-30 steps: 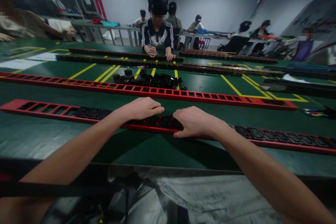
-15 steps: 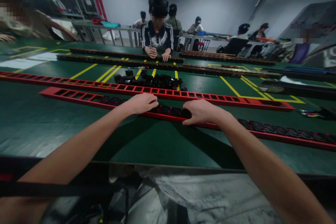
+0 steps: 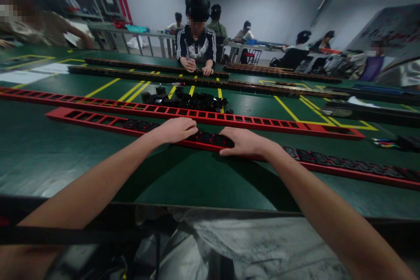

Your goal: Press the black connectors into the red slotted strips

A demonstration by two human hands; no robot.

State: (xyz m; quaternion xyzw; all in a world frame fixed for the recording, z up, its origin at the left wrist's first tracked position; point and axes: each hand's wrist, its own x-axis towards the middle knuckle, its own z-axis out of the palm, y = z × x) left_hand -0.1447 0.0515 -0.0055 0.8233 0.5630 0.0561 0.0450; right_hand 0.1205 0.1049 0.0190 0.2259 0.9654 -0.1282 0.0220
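Across the near part of the green table lies a long red rail [image 3: 157, 135] with square openings, many filled with black socket-like modules [image 3: 215, 139]. At its left end several openings [image 3: 95, 118] are unfilled. My left hand [image 3: 177, 130] rests over the rail left of centre, fingers curled down on it; its fingertips are partly hidden. To the right, my right hand [image 3: 243, 142] straddles the same rail, thumb at the near edge and fingers at the far side. Both hands are closed around the rail. Behind it, a second red rail [image 3: 229, 119] with open slots runs roughly parallel.
A pile of black parts [image 3: 197, 101] sits beyond the second rail. Long dark strips [image 3: 147, 78] cross the table farther back, where a person [image 3: 197, 48] works opposite. Coloured wires [image 3: 383, 142] lie at the right. White sheets [image 3: 33, 74] are at the left.
My right hand has slid a little left along the rail, closer to my left hand. My left hand stays in about the same place.
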